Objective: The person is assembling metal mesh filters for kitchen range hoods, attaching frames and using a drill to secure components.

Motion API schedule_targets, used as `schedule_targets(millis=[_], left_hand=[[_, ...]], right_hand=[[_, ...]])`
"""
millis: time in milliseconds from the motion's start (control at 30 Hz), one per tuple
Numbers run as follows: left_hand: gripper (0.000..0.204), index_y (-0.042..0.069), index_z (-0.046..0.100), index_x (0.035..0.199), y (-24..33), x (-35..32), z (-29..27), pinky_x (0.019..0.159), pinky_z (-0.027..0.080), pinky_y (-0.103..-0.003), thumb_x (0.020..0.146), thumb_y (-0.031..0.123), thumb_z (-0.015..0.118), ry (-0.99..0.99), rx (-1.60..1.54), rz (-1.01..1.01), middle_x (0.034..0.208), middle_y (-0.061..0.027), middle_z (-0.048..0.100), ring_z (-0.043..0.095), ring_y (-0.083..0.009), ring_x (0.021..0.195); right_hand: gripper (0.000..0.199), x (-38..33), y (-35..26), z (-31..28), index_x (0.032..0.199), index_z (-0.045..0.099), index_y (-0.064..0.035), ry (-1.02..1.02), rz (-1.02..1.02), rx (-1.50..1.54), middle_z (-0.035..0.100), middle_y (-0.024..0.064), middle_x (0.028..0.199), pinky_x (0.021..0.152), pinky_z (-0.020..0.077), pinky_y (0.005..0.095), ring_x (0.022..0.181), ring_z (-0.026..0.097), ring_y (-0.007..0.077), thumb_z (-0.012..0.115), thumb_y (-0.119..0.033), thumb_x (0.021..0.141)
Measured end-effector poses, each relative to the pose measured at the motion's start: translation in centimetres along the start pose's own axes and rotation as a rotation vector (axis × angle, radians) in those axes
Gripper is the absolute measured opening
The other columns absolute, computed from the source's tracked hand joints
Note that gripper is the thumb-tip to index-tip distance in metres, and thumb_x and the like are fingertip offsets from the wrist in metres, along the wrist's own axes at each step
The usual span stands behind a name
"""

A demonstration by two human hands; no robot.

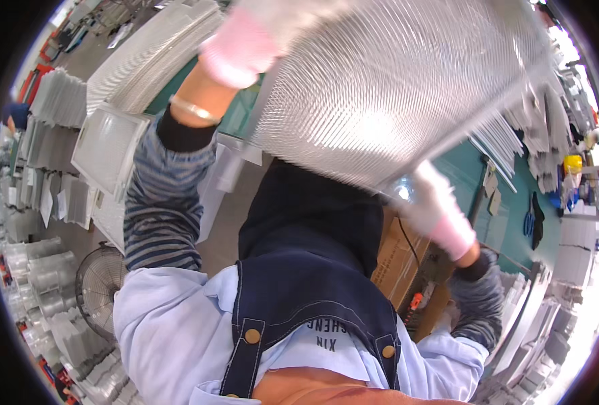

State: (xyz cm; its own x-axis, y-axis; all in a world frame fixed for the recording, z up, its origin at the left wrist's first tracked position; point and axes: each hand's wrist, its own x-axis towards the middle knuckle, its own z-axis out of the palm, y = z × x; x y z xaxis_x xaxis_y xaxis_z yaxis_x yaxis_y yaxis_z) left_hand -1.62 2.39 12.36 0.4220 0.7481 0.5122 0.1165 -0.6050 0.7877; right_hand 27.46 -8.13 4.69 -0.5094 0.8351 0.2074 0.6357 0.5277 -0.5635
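Observation:
A large silvery mesh panel (380, 88) with a thin metal frame is raised at a tilt in front of me, its near edge over my dark apron. My left hand (272, 30), in a white glove with a pink cuff, is at the panel's left edge; motion blurs its fingers, and the top of the picture cuts it off. At the near right corner, my right hand (434, 202), in a matching glove, has its fingers closed on the frame. Motion smears this hand too, and the panel hides part of its grip.
A green worktable (515, 216) lies beneath, with metal strips (498, 145) and blue-handled scissors (530, 219) at right. Mesh sheets (147, 61) are stacked at far left. A black fan (100, 290) stands at left, and a cardboard box (395, 260) is beside my lap.

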Motion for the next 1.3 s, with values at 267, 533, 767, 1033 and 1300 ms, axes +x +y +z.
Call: schedule_targets(millis=[267, 533, 767, 1033, 1300], left_hand=[[0.043, -0.004, 0.064, 0.103, -6.3, -2.9, 15.7, 0.085, 0.05, -0.041, 0.092, 0.037, 0.06, -1.007, 0.21, -0.351, 0.098, -0.0234, 0.067, 0.064, -0.0356, 0.095], [0.041, -0.007, 0.058, 0.101, -2.8, -2.0, 8.1, 0.077, 0.052, -0.048, 0.095, 0.034, 0.056, -1.416, 0.517, -0.346, 0.08, -0.025, 0.065, 0.066, -0.0414, 0.083], [0.033, -0.005, 0.063, 0.097, -0.7, -3.7, 6.2, 0.073, 0.052, -0.044, 0.092, 0.028, 0.06, -1.178, 0.475, -0.482, 0.082, -0.0216, 0.067, 0.067, -0.0373, 0.08], [0.048, 0.0, 0.066, 0.103, 0.4, -9.0, 4.2, 0.078, 0.054, -0.043, 0.073, 0.034, 0.078, -0.258, 0.749, 0.418, 0.089, -0.012, 0.067, 0.067, -0.0307, 0.087], [0.049, -0.005, 0.048, 0.136, -6.4, -15.6, 7.5, 0.105, 0.04, -0.034, 0.097, 0.022, 0.06, 0.138, -0.675, -0.603, 0.14, -0.02, 0.05, 0.055, -0.0251, 0.122]], right_hand=[[0.043, -3.0, -3.0, -1.3, 0.125, 0.056, -0.0024, -0.276, -0.216, 0.018, 0.064, 0.0255, 0.104, 0.09, 0.0507, 0.0425, 0.101, 0.064, 0.0384, 0.064, -0.022, 0.088], [0.025, -5.7, 4.6, -1.8, 0.084, 0.06, -0.0034, -0.312, 0.261, -0.057, 0.059, 0.016, 0.063, 0.064, 0.0483, 0.0437, 0.063, 0.062, 0.0359, 0.07, -0.026, 0.085], [0.027, 1.9, 2.1, 1.0, 0.094, 0.057, 0.0026, -0.542, 0.101, 0.267, 0.061, 0.0226, 0.071, 0.065, 0.0498, 0.0449, 0.068, 0.064, 0.0388, 0.065, -0.023, 0.088], [0.026, 3.7, 1.4, 7.1, 0.098, 0.051, 0.0006, -0.46, 0.081, 0.058, 0.064, 0.0244, 0.076, 0.068, 0.0512, 0.0494, 0.075, 0.064, 0.0439, 0.061, -0.021, 0.09], [0.02, 6.3, 1.5, 6.5, 0.1, 0.056, -0.0002, -0.542, 0.052, 0.242, 0.064, 0.0254, 0.081, 0.071, 0.0509, 0.048, 0.081, 0.065, 0.0433, 0.057, -0.017, 0.09]])
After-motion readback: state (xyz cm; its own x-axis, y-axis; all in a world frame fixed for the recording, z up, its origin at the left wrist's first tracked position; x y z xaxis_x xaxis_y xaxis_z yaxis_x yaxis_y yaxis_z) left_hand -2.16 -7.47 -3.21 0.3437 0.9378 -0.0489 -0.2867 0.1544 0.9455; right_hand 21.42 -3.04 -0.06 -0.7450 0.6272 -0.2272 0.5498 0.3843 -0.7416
